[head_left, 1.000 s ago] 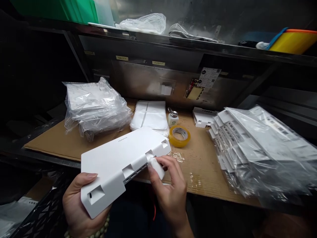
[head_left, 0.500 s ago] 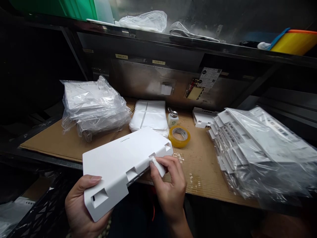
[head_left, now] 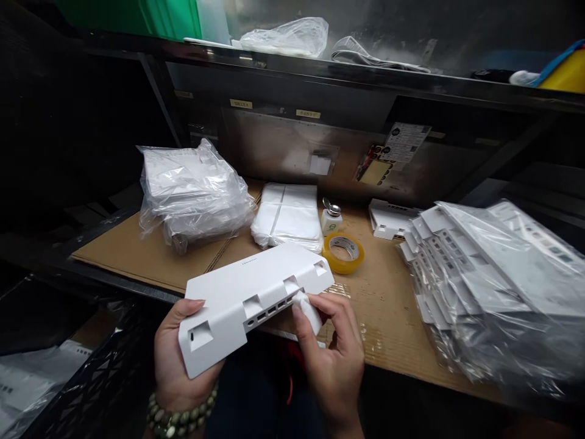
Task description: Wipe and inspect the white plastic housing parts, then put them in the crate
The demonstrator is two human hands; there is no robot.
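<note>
A white plastic router cover with square recesses and a row of port holes is tilted in front of me, its port edge turned up. My left hand grips its left end, thumb on top and fingers underneath. At the port edge, my right hand pinches a folded white cloth between thumb and fingers. The cloth touches the cover near the right end of the port row. Part of the cover's underside is hidden from me.
Bagged white covers are stacked left and right on the cardboard. Between them are a pile of clear bags, a pump bottle, a tape roll and another white cover. A shelf spans above.
The cover has tipped so that its row of port holes now shows. My right hand and the cloth have moved from the top edge onto the port side. The view has shifted left.
</note>
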